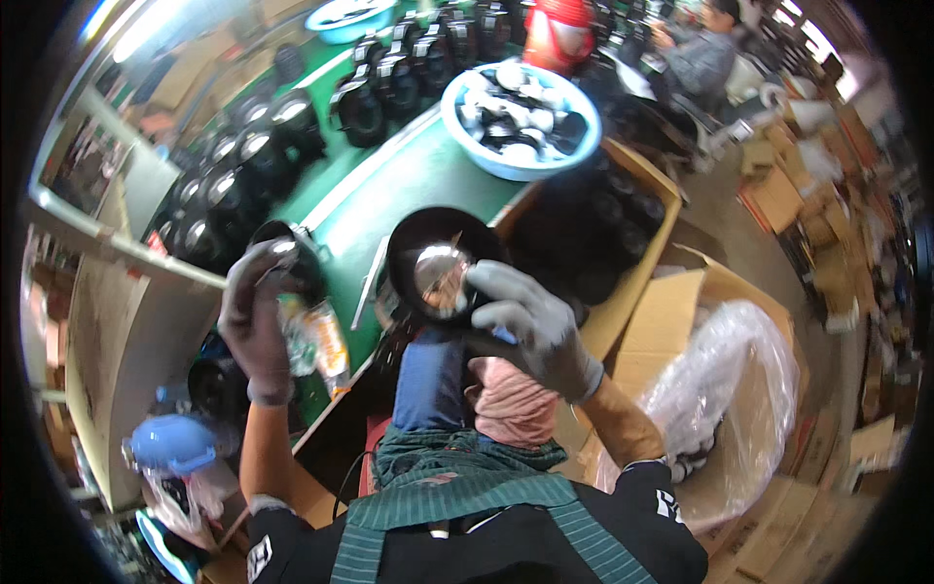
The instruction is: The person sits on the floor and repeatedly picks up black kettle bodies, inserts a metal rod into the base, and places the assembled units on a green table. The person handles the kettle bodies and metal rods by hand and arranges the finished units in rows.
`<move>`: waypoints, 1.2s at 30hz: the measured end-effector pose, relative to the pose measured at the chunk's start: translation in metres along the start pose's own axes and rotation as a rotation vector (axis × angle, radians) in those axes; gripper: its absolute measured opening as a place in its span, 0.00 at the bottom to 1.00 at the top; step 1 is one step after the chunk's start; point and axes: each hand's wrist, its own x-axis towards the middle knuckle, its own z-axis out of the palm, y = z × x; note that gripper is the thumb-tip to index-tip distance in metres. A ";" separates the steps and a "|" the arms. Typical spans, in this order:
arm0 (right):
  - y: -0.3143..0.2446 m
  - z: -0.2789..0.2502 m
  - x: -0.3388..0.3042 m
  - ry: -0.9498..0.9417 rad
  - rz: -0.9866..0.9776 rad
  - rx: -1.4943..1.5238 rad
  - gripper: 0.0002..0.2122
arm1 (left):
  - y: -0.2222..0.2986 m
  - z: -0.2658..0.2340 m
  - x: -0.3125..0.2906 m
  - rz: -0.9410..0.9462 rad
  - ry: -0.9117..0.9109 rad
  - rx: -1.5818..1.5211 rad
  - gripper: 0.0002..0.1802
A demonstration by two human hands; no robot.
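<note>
1. Gripping the near right edge of a black bowl-shaped shell, the right hand, in a grey glove, has its fingers clamped on the rim.
2. The shell sits in the middle of the scene, above the person's lap and just before the near edge of the green workbench; its open side shows a shiny metallic dome inside.
3. Raised to the left, the gloved left hand is well apart from the shell. Its fingers are blurred beside a black round part, and I cannot tell whether they close on it.
4. Just right of the left hand, a clear plastic packet with orange on it lies at the bench's near edge.
5. Black rounded housings crowd the left side of the bench, and another group stands farther off.
6. Beyond the shell, to the right, a light blue basin holds white and black pieces.
7. Nearer on the right, a cardboard box contains dark parts; beside it stands an open carton with clear plastic sheeting.
8. Far right, another person sits in grey.
</note>
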 end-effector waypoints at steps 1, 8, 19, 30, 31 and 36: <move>-0.007 -0.007 -0.017 0.013 -0.007 0.027 0.19 | -0.020 -0.003 -0.007 -0.032 0.038 -0.114 0.17; -0.014 0.001 -0.072 0.047 -0.134 0.320 0.15 | -0.178 -0.024 -0.107 -1.233 -0.441 -0.485 0.20; 0.037 0.045 -0.047 0.063 -0.194 0.517 0.24 | -0.246 -0.037 -0.104 -1.402 -0.087 -0.668 0.22; 0.532 0.194 -0.263 -0.045 0.894 -1.103 0.59 | -0.246 -0.050 -0.138 -1.413 0.144 -0.849 0.25; 0.556 0.202 -0.272 -0.233 1.154 -1.151 0.61 | -0.243 -0.051 -0.144 -1.401 0.163 -0.858 0.26; 0.547 0.208 -0.227 -0.640 1.445 -0.859 0.55 | -0.236 -0.042 -0.172 -1.386 0.259 -0.884 0.27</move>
